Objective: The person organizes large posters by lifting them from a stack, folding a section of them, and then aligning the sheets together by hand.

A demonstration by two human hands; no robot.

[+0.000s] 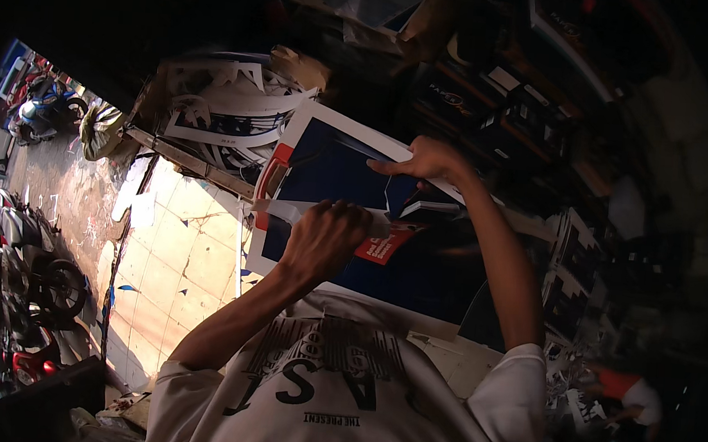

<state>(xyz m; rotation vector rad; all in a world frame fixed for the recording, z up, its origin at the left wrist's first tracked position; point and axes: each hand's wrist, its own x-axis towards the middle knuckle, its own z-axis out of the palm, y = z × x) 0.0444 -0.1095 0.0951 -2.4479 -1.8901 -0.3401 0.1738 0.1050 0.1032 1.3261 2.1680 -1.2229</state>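
Observation:
A dark blue printed sheet (333,170) with a white border and red patches lies in front of me, tilted. My left hand (328,234) is closed in a fist over its middle, around a white paper strip (283,209) that shows on both sides of the fist. At the far right edge, my right hand (433,162) holds the sheet's white border, its thumb stretched across the blue face and its other fingers partly hidden. Below the fist, another blue printed area (424,279) carries a red label (377,249). I cannot tell whether it is a separate sheet.
Cut white and blue paper scraps (230,114) fill a bin at the far left. Dark cartons (461,97) are stacked at the far right. Sunlit floor tiles (196,251) lie left, with motorbikes (38,273) beyond. Another person (633,392) is at the lower right.

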